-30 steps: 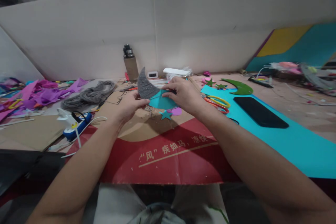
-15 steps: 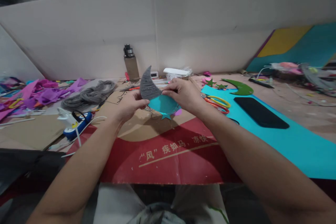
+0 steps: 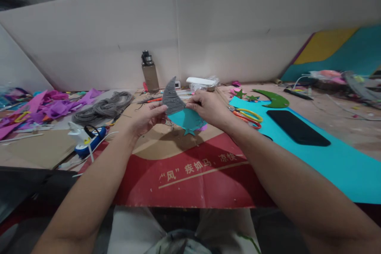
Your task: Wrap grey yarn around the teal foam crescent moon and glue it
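Grey cord (image 3: 104, 105): coiled, far left on the tabletop (image 3: 321, 115).
Left hand (image 3: 150, 117): closed on the left edge of the grey crescent.
Grey crescent (image 3: 172, 99): centre, raised, point upward.
Turquoise piece (image 3: 185, 118): held up against the crescent's near side.
Step in hand: seemingly lining up the two parts.
Next move: calls for a steady left grip and small right-finger adjustments.
Right hand (image 3: 206, 107): fingertips pinched on the turquoise piece, near the crescent's right end.
Scissors (image 3: 248, 117): right, lying idle.

Pale Chinese characters (image 3: 197, 166) slant up across the red cardboard (image 3: 190, 194), and they read “风”疾如马,凉快, boldly underlined!
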A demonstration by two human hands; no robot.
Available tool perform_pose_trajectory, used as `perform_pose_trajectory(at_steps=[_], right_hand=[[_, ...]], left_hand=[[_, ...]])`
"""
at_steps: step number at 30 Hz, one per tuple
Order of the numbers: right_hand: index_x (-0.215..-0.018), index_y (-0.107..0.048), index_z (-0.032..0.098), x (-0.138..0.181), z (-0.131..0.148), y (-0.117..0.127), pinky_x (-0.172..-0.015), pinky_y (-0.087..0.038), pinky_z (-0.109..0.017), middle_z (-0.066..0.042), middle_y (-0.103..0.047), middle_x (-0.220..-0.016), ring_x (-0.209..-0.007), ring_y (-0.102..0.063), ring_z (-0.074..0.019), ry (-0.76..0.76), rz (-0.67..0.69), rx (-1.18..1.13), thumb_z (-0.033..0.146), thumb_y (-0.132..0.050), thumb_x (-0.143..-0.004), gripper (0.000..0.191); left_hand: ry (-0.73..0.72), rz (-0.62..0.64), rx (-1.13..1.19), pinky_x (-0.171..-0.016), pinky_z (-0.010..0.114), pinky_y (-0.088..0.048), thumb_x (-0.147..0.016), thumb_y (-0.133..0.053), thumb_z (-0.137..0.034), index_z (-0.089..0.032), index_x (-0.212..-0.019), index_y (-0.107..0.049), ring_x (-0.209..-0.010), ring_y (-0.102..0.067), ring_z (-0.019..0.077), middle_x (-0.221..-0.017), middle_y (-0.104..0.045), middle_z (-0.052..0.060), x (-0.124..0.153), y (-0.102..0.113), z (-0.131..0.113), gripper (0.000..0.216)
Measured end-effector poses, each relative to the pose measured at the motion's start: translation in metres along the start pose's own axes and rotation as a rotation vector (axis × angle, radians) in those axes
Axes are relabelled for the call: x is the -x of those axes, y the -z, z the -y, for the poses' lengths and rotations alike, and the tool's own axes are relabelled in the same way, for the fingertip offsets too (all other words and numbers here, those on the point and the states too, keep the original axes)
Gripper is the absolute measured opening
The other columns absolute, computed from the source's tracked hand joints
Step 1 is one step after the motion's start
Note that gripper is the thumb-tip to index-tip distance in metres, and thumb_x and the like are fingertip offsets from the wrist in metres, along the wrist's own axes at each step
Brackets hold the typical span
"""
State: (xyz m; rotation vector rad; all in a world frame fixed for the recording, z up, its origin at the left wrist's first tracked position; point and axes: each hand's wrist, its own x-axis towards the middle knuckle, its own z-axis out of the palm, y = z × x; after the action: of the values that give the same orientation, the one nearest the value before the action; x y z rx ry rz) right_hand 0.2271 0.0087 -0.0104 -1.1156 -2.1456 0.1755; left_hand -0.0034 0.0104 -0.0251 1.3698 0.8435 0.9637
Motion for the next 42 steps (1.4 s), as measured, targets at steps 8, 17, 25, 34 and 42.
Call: perform_pose_trajectory(at_steps=[8, 17, 25, 34, 42], right_hand=[[-0.064, -0.056, 0.016, 0.001, 0.001, 0.004, -0.055, -0.029, -0.025, 0.002, -0.05, -0.059, -0.057, -0.042, -0.0102, -0.099, 0.085, -0.122, 0.029, -0.053, -0.084, 0.024], [-0.062, -0.057, 0.016, -0.002, -0.009, -0.01, -0.055, -0.028, -0.026, 0.002, -0.049, -0.058, -0.057, -0.042, -0.0109, -0.029, 0.106, -0.042, 0.026, -0.053, -0.084, 0.025], [-0.102, -0.066, 0.015, 0.002, 0.003, -0.016, -0.064, -0.043, -0.026, -0.007, -0.066, -0.087, -0.074, -0.057, -0.015, -0.089, -0.06, -0.154, 0.031, -0.061, -0.081, 0.027], [-0.075, -0.068, 0.018, 0.009, 0.013, -0.018, -0.055, -0.043, -0.026, -0.007, -0.069, -0.075, -0.062, -0.06, -0.0147, -0.203, 0.456, -0.347, 0.039, -0.043, -0.092, 0.036], [-0.072, -0.067, 0.015, -0.002, -0.053, 0.005, -0.057, -0.032, -0.028, -0.008, -0.063, -0.064, -0.06, -0.052, -0.0165, -0.352, -0.036, 0.329, 0.035, -0.045, -0.087, 0.033]], left_hand=[[0.007, 0.0, -0.131, -0.06, 0.023, -0.048, -0.067, -0.076, -0.033, -0.013, -0.085, -0.069, -0.062, -0.061, 0.0121, -0.073, -0.067, 0.006, -0.001, 0.002, 0.0, 0.028], [0.014, -0.005, -0.181, -0.048, 0.019, -0.04, -0.069, -0.073, -0.036, -0.014, -0.086, -0.07, -0.055, -0.058, 0.0104, -0.069, -0.067, 0.006, 0.0, 0.0, 0.0, 0.027], [0.011, -0.267, -0.246, -0.044, 0.018, -0.038, -0.062, -0.078, -0.033, -0.012, -0.078, -0.067, -0.055, -0.061, 0.0126, -0.067, -0.068, 0.007, -0.01, 0.009, 0.006, 0.028], [-0.256, -0.608, 0.1, -0.045, 0.016, -0.037, -0.062, -0.075, -0.023, -0.014, -0.076, -0.056, -0.058, -0.064, 0.011, -0.068, -0.065, 0.001, -0.02, 0.03, 0.006, 0.025], [-0.272, -0.588, 0.155, -0.043, 0.016, -0.035, -0.063, -0.074, -0.021, -0.015, -0.075, -0.053, -0.058, -0.064, 0.0103, -0.069, -0.064, 0.0, -0.018, 0.027, 0.0, 0.025]])
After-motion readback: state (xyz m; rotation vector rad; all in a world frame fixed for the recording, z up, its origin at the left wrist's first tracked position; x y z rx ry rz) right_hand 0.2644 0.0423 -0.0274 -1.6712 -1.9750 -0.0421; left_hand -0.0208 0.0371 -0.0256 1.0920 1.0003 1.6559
